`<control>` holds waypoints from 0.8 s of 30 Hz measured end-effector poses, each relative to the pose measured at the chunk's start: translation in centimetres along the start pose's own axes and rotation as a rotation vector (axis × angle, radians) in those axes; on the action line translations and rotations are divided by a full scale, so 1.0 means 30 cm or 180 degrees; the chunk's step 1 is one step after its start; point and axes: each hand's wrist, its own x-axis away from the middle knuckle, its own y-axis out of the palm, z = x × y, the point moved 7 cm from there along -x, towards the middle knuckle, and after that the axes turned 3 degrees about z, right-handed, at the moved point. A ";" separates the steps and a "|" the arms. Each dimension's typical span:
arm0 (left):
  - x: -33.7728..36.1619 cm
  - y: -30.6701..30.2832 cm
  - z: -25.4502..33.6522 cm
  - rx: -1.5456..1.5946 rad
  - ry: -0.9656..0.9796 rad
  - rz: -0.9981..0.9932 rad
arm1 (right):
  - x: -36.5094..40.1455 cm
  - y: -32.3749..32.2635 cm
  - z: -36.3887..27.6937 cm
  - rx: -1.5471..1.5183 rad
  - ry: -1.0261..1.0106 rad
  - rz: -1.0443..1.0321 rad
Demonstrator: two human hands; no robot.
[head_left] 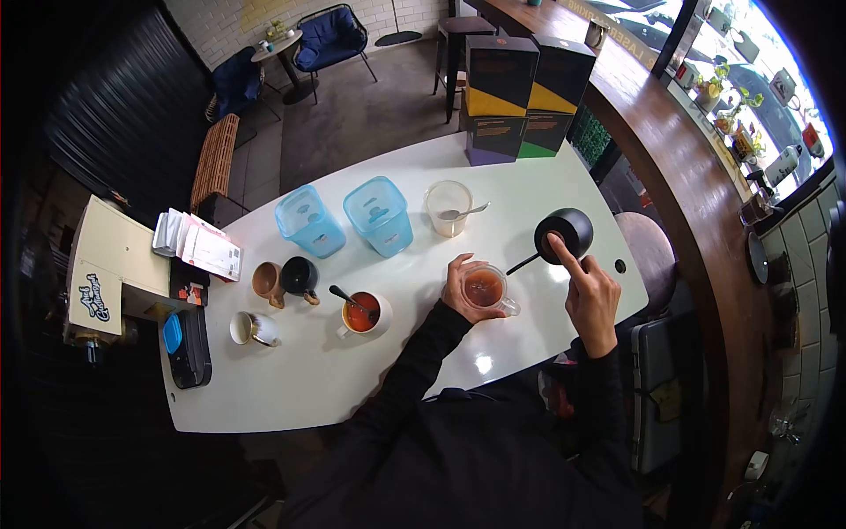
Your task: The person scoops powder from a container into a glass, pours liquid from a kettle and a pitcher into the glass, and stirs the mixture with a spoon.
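Note:
My left hand [467,291] is wrapped round a clear glass cup [484,288] of reddish-brown drink, its handle at the lower right. Over a round black pot [564,235] with a thin spout, my right hand [589,295] has its index finger extended onto the brownish top; the other fingers are curled beside it. Left of the glass cup, a white mug [362,314] holds red-orange liquid and a dark-handled spoon [340,294]. A clear container [448,208] with a metal spoon stands behind my left hand.
Two blue containers [310,222] stand on the white table [291,370]. Two small cups [300,276] and a pale cup [254,329] are at the left, near a black case [187,353]. Stacked dark boxes [500,79] rise at the back edge. A wooden counter runs along the right.

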 end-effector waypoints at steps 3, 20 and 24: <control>-0.005 -0.009 0.012 0.0115 0.0018 0.0006 | 0.001 -0.017 -0.008 0.0022 -0.0030 -0.0090; 0.067 -0.135 0.098 -0.0857 -0.0223 -0.0325 | -0.035 0.015 -0.080 -0.0061 -0.0285 -0.0039; 0.076 -0.118 0.059 -0.0670 -0.0262 -0.0327 | -0.046 -0.019 -0.054 -0.0033 -0.0250 0.0045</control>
